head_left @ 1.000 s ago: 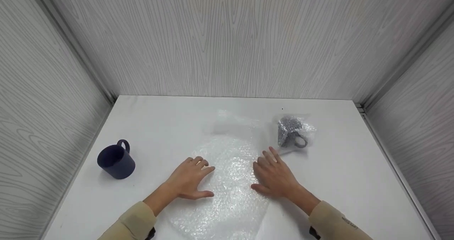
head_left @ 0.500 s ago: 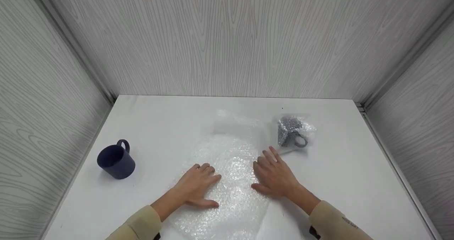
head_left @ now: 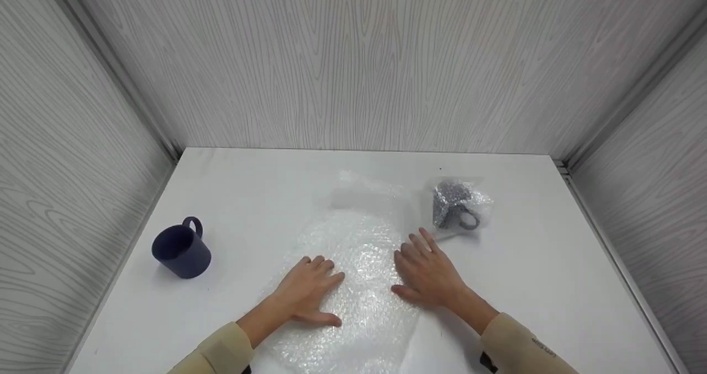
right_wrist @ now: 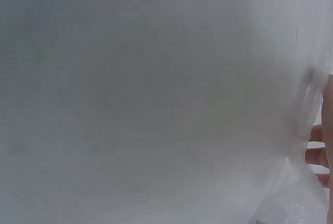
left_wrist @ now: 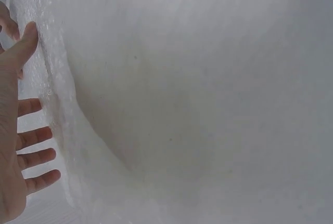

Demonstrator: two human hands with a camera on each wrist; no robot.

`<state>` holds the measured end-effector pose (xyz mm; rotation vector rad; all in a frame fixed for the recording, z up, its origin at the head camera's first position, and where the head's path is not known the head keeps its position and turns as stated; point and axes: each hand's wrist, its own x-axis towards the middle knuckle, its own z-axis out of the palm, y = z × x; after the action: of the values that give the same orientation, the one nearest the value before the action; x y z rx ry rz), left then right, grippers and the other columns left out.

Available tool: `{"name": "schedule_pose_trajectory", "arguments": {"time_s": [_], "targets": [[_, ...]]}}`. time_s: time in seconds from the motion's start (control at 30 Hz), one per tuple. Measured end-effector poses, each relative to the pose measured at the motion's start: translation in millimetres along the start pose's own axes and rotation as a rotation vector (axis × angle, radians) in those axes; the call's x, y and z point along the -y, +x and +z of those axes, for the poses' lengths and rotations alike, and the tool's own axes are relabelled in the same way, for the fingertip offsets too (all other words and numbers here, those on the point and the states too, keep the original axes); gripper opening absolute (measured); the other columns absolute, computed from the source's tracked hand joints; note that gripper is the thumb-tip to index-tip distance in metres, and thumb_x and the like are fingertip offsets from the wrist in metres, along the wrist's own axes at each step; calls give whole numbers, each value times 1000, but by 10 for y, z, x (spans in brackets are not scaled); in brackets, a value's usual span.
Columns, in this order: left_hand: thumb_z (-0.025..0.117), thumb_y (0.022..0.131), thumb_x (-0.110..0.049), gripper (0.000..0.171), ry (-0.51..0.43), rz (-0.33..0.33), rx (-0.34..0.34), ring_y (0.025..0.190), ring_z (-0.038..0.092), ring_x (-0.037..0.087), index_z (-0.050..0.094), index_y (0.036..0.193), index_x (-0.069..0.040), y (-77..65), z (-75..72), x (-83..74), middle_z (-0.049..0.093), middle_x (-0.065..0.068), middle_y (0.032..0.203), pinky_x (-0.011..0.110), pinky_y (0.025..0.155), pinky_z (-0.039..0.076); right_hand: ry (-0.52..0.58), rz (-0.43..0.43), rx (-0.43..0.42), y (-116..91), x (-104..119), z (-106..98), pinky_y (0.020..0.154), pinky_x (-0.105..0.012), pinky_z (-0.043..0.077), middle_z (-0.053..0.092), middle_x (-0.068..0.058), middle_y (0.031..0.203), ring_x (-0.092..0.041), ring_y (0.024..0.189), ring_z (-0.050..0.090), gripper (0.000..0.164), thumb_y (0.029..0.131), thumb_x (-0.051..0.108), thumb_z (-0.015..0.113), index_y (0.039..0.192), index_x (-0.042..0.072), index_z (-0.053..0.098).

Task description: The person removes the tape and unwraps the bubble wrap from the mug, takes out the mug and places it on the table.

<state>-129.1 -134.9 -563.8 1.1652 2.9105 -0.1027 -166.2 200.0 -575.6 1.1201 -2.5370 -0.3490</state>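
Note:
A sheet of clear bubble wrap [head_left: 367, 302] lies spread in the middle of the white table, its far end reaching toward the back. On its left side rests my left hand [head_left: 310, 291], fingers spread and thumb stretched inward. My right hand [head_left: 428, 272] lies on the sheet's right edge with fingers extended. Neither hand grips anything. In the left wrist view the left hand [left_wrist: 15, 125] shows straight fingers at the wrap's edge [left_wrist: 62, 109]. Only part of the right hand [right_wrist: 320, 151] shows in the right wrist view.
A dark blue mug [head_left: 182, 251] stands at the left, handle toward the back. At the back right, another mug wrapped in bubble wrap [head_left: 455, 205] sits on the table [head_left: 541, 241]. Wood-grain panels [head_left: 353, 64] enclose the back and both sides.
My left hand has moved right and nearer to me, further onto the bubble wrap, then stayed there. The right hand has hardly moved.

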Motion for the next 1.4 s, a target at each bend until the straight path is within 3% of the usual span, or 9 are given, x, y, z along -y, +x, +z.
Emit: {"name": "schedule_pose_trajectory", "arguments": {"time_s": [0.33,0.9,1.17,1.4], "targets": [[53,79,-94,97,13,-17,-14,116,62,29,59,144,-23,-12,-14,0,65,9,135,46,95,54,45,24,14,43,17,-1,130,-56,24,67,-10,138,-39,142,55,70,98,70,53,136,13,65],[52,79,-95,99,59,-99,14,122,65,36,58,145,-21,13,-13,63,66,15,138,50,98,55,73,95,-98,79,170,-76,119,-54,43,74,-2,133,-31,133,63,58,96,65,62,131,19,70],[50,79,-96,101,85,-109,-2,121,66,37,60,144,-20,28,6,78,67,16,137,50,96,57,128,127,-81,20,273,-144,118,-55,43,74,-3,133,-31,132,63,62,93,68,64,132,20,69],[53,80,-93,98,44,-132,-12,123,66,39,61,143,-18,18,7,64,67,16,138,53,100,57,123,121,-36,-73,388,-208,116,-56,45,72,-6,133,-32,127,65,68,92,75,60,133,21,67]]}}
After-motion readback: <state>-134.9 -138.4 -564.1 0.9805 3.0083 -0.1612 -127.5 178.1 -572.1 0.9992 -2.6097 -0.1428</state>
